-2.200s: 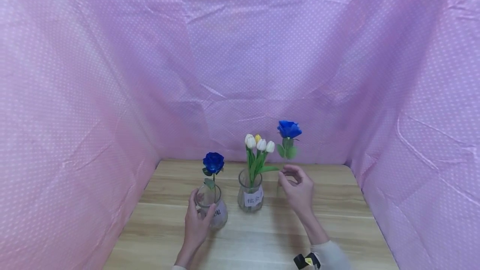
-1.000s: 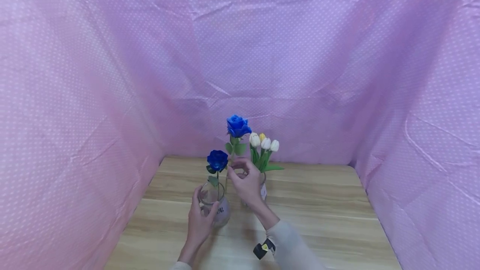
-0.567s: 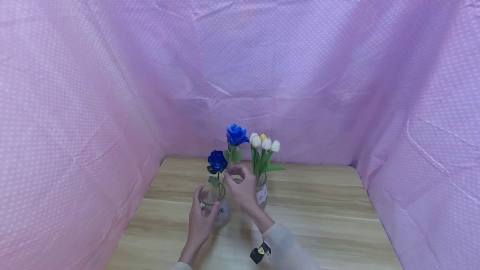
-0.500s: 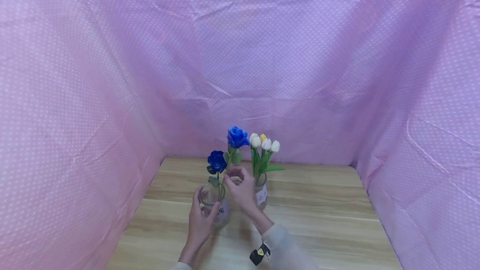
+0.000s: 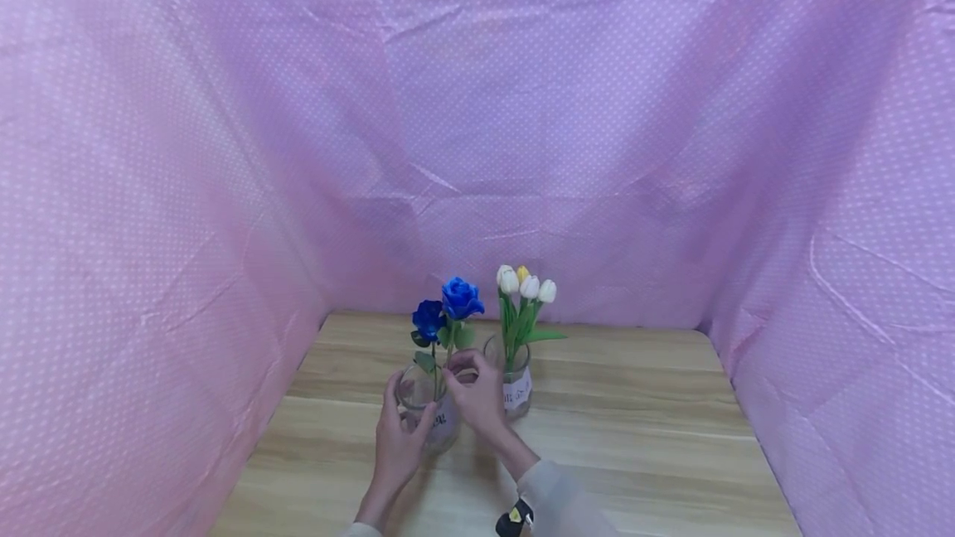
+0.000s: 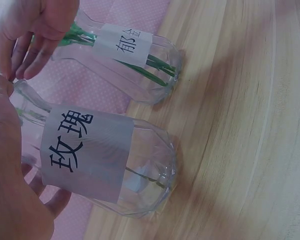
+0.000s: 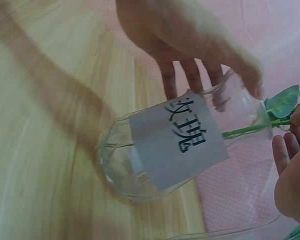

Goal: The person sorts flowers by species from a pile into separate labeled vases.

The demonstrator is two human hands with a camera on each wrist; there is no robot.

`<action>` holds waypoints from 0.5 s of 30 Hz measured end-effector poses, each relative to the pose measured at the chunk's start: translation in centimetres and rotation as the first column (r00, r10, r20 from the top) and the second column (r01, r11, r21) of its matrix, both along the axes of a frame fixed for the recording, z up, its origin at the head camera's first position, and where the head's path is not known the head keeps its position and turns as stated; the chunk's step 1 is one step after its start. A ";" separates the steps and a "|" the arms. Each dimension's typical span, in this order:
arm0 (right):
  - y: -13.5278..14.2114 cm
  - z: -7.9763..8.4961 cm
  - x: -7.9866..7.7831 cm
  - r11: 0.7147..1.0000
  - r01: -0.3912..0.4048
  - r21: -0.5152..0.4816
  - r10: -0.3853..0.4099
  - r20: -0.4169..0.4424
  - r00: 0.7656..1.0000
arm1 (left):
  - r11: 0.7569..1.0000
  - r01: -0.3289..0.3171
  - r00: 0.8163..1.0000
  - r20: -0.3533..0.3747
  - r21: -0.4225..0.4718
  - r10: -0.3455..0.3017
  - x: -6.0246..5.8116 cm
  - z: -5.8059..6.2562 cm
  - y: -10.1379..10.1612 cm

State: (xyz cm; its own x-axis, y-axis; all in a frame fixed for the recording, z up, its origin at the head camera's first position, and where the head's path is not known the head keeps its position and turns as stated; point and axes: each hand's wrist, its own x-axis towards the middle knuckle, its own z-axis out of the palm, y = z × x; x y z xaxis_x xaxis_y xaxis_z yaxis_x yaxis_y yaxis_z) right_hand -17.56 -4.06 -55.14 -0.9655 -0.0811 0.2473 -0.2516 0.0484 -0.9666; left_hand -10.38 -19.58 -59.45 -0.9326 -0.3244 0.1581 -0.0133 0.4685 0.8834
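My left hand (image 5: 397, 444) grips the neck of a clear glass vase (image 6: 150, 192) with a white label of dark characters. One dark blue rose (image 5: 429, 320) stands in it. My right hand (image 5: 481, 396) pinches the stem of a second, brighter blue rose (image 5: 462, 298) right at the vase's mouth. In the right wrist view a green stem (image 7: 245, 130) runs through the neck into the glass, and the right hand (image 7: 296, 172) is at the rim beside a leaf (image 7: 284, 102). In the head view the fingertips partly hide the lower stem.
Just right and behind stands a second labelled glass vase (image 5: 516, 411) holding several white tulips (image 5: 530, 287) and a yellow one. Both vases rest on a wood-grain table (image 5: 634, 421). Pink dotted cloth (image 5: 522, 106) encloses the table at the back and sides.
My right hand has brought the brighter blue rose from the right, past the tulips, to the left vase and lowered it there. My left hand stays on the vase.
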 end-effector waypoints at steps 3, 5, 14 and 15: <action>0.1 -0.5 0.2 1.000 -0.015 0.014 0.015 0.014 1.000 | 1.000 -0.006 1.000 -0.004 -0.002 0.006 0.0 -0.1 0.0; 0.3 -0.8 0.4 0.999 -0.025 0.046 0.025 0.013 1.000 | 1.000 -0.008 1.000 -0.013 -0.005 0.008 0.0 -0.2 0.0; 1.2 -1.7 1.0 0.987 -0.071 0.144 0.072 -0.006 0.997 | 1.000 -0.010 1.000 -0.021 -0.008 0.010 -0.1 -0.6 -0.1; 1.3 -1.7 1.1 0.988 -0.074 0.139 0.075 -0.007 0.997 | 1.000 -0.009 1.000 -0.018 -0.008 0.009 -0.1 -0.6 -0.1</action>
